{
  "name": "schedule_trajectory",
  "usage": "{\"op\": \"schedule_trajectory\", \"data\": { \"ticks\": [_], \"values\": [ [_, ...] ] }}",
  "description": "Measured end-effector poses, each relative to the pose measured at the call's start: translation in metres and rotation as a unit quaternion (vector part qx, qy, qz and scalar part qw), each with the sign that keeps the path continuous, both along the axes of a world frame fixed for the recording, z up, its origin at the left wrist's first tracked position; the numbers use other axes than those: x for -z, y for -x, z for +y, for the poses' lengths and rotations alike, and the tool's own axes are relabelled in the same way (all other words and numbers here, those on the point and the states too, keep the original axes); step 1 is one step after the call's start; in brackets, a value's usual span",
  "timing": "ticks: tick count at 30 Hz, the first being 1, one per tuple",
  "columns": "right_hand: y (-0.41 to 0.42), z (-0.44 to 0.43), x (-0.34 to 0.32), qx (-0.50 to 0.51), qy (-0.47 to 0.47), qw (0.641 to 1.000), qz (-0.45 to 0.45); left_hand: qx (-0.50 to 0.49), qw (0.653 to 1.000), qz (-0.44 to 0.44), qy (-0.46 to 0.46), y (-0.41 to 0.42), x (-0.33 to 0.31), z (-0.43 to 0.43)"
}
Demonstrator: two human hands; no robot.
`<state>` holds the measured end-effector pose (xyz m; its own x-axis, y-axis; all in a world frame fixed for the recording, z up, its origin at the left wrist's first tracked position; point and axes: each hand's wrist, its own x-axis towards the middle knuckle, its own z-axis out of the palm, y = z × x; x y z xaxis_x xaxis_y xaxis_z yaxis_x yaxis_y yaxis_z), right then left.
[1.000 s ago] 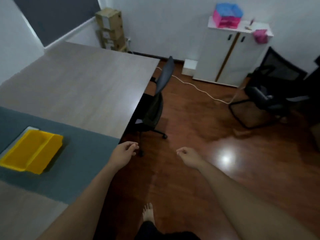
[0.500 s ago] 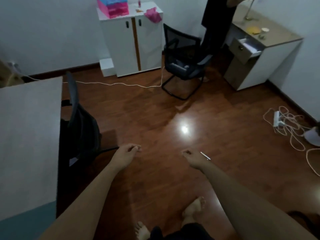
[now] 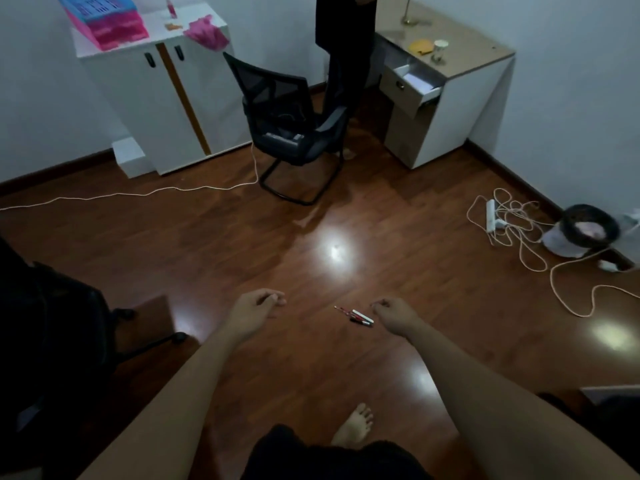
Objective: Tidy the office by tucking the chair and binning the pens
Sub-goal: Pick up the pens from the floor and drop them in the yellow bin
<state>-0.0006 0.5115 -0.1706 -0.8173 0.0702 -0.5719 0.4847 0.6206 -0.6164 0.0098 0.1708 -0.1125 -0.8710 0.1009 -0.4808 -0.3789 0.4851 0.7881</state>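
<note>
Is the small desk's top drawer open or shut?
Open. The drawer juts out from the small desk, its white inside showing.

Two bare forearms without sleeves, bare foot, dark shorts at the bottom edge

Pens lie together on the floor, between left hand and right hand, nearer the right. Chair stands beyond them, between cabinet at left and tabletop at right, whose drawer is pulled out. Bin sits far right by the wall, cables just left of it.
</note>
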Motion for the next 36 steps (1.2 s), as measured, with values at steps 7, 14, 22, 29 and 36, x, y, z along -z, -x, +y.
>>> {"op": "schedule_trajectory", "data": {
  "ticks": [7,14,22,29,36],
  "values": [
    [0.024,0.051,0.015,0.037,-0.006,0.999,-0.023,0.026,0.999,-0.020,0.000,0.052,-0.001,0.052],
    [0.045,0.064,0.026,0.085,-0.016,0.995,-0.046,0.049,0.998,-0.037,-0.004,0.112,0.018,0.075],
    [0.073,0.086,0.049,0.105,-0.004,0.992,-0.066,0.100,0.993,-0.054,-0.005,0.156,0.055,0.101],
    [0.122,0.113,0.072,0.081,-0.010,0.994,-0.078,0.073,0.994,-0.080,-0.009,0.199,0.086,0.119],
    [0.175,0.141,0.088,0.014,-0.025,0.991,-0.134,0.039,0.988,-0.146,-0.012,0.233,0.127,0.160]
  ]
}}
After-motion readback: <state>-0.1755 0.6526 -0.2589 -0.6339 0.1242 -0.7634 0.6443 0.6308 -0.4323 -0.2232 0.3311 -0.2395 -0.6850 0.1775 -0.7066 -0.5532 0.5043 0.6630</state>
